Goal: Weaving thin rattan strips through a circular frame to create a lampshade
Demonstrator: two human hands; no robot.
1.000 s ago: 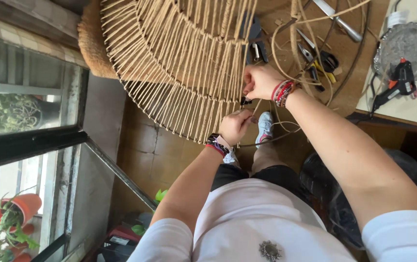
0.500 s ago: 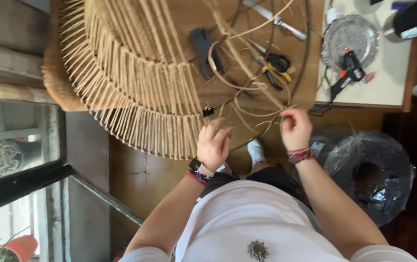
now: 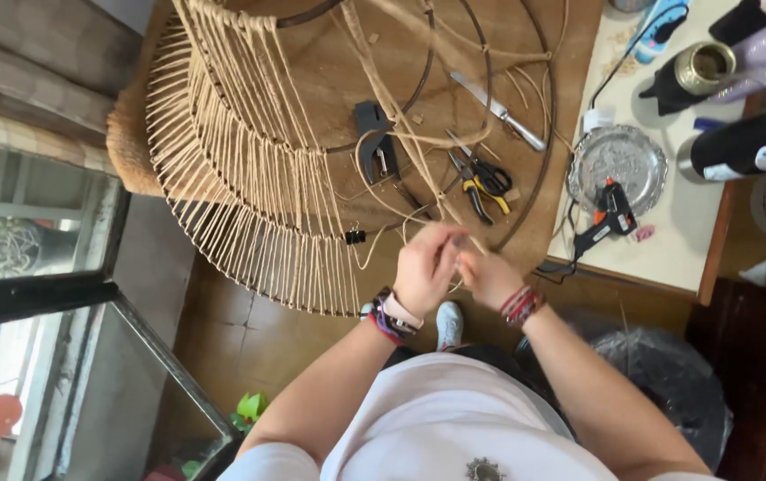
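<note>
Head view, looking down. Left hand [image 3: 425, 265] and right hand [image 3: 488, 272] meet at centre frame, fingers [image 3: 444, 242] of both pinched together on a thin strand of jute cord [image 3: 381, 233] that trails up and left toward the wire lampshade frame [image 3: 249, 169].

Progress, judged from the frame: the left and lower-left arc of the lampshade frame is closely wrapped with vertical cord runs down to its bottom ring. The right-hand portion, upper centre to upper right, shows bare metal rings [image 3: 539, 134] with only loose cord across them, so a large share looks unwrapped. A black binder clip [image 3: 355, 237] sits at the end of the wrapped section, near the hands.

Room and edges: tools lie just above the hands on the brown surface [image 3: 330, 80] — yellow-handled pliers [image 3: 472, 189], scissors [image 3: 492, 176], a knife [image 3: 499, 111], a black tool [image 3: 372, 142]. Little free room there. To the right, a glue gun [image 3: 608, 218] rests near the edge of a pale surface [image 3: 695, 214], beside a silver tray [image 3: 616, 160]. Open floor [image 3: 249, 338] lies lower left, bounded by a glass railing [image 3: 116, 374].
</note>
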